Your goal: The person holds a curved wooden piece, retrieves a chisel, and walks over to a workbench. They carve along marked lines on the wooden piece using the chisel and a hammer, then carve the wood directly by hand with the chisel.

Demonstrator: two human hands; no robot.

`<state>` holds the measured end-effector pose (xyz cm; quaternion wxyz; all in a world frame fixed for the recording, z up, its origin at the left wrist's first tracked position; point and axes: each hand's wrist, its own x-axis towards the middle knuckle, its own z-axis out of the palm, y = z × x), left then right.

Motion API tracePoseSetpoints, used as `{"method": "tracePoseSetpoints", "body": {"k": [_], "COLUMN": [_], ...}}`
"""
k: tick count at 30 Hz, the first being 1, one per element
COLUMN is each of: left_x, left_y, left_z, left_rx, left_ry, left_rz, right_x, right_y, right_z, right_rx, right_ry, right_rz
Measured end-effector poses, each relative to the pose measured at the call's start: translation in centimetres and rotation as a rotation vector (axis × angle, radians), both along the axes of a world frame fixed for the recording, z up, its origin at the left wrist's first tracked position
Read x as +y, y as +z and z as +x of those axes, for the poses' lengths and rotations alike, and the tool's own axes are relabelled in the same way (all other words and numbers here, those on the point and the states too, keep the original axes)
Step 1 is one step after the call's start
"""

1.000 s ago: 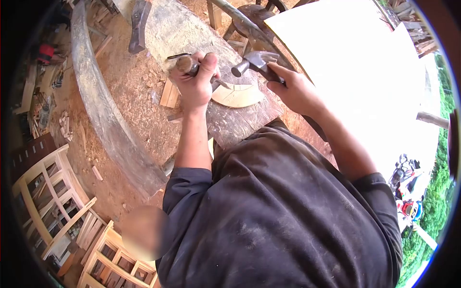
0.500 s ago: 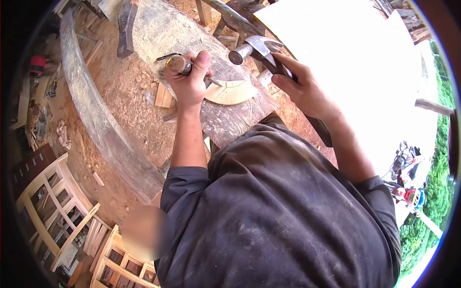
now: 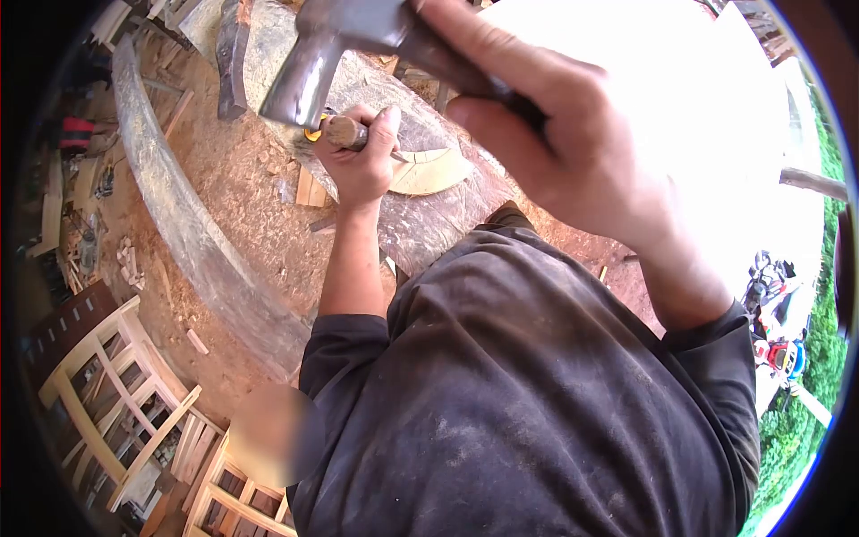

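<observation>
Wrapped round the wooden handle of a chisel (image 3: 344,132), my left hand (image 3: 360,174) is closed above the dusty plank bench (image 3: 416,228). The chisel's blade reaches the edge of a pale curved wood piece (image 3: 436,173) that carries pencil marks; whether its tip cuts in, I cannot tell. A hammer (image 3: 309,76) is raised close to the camera, its head over and left of the chisel handle. My right hand (image 3: 573,134) is closed on the hammer's dark handle. A small yellow item (image 3: 313,134) shows beside my left hand, partly hidden.
A long curved timber (image 3: 183,210) stretches along the left. Wood shavings cover the ground (image 3: 255,215). Slatted wooden frames (image 3: 112,376) stand at lower left. A dark wood block (image 3: 233,76) lies at the bench's far end. A blurred round shape (image 3: 276,434) is near my left elbow.
My right hand has lifted the hammer up toward the camera and to the left. My left hand keeps the chisel at the curved wood piece, with little movement.
</observation>
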<state>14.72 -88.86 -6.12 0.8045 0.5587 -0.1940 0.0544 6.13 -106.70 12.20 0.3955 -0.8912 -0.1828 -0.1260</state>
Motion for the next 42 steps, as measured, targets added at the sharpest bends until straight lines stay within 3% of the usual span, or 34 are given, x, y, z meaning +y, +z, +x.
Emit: {"method": "tracePoseSetpoints", "body": {"k": [4,7,11,14,15,19,21,26,28,30,34,35,37,38,40,42], "left_x": [-1.0,-1.9,-1.1,-0.9,-0.7,-1.2,-0.9,-0.7,-1.3,-1.7,0.3,0.8,2.3,0.7,0.6,0.3], "left_y": [0.9,1.0,-0.9,-0.6,-0.2,1.1,2.3,0.0,0.8,0.9,0.3,-0.1,-2.6,0.8,0.0,0.5], "left_z": [-1.6,-1.5,-1.5,-1.6,-1.8,-2.0,-2.5,-2.2,-2.2,-1.8,0.0,1.0,2.6,0.9,1.3,1.2], "left_rx": [0.061,0.032,-0.177,-0.1,0.0,-0.192,-0.048,0.108,-0.049,-0.152,0.228,0.274,0.067,0.163,0.061,0.065], "left_ry": [0.051,0.149,0.078,0.049,-0.002,-0.008,-0.023,-0.052,-0.038,-0.036,0.199,0.233,0.112,0.2,0.135,0.136], "left_rz": [0.081,-0.032,-0.045,-0.008,0.083,0.029,0.046,0.135,0.005,-0.089,-0.213,-0.236,-0.166,-0.153,-0.069,-0.092], "right_x": [0.0,0.5,0.6,0.1,0.2,1.0,1.3,1.0,1.3,1.1,0.4,0.2,-0.5,-1.0,-2.2,-2.4], "right_y": [-3.0,-1.4,-1.4,-4.2,-3.7,0.1,0.9,-2.8,-2.0,1.1,0.5,-1.1,-4.5,-6.3,-9.4,-13.2], "right_z": [0.3,-0.2,-0.3,-0.3,-0.3,-0.7,-1.4,-0.8,-0.3,-0.9,-1.7,-1.8,-2.5,-2.8,-2.9,-3.2], "right_rx": [0.095,-0.022,-0.14,0.124,0.154,0.047,0.023,0.295,0.047,0.263,-0.05,-0.023,0.137,0.265,0.615,0.684], "right_ry": [0.037,0.039,0.041,0.075,0.078,0.132,0.099,0.036,0.085,0.129,0.094,0.059,-0.043,-0.113,-0.169,-0.199], "right_rz": [-0.276,-0.181,-0.087,-0.336,-0.324,-0.198,-0.124,-0.465,-0.418,-0.401,0.049,0.158,0.228,0.188,-0.034,-0.145]}}
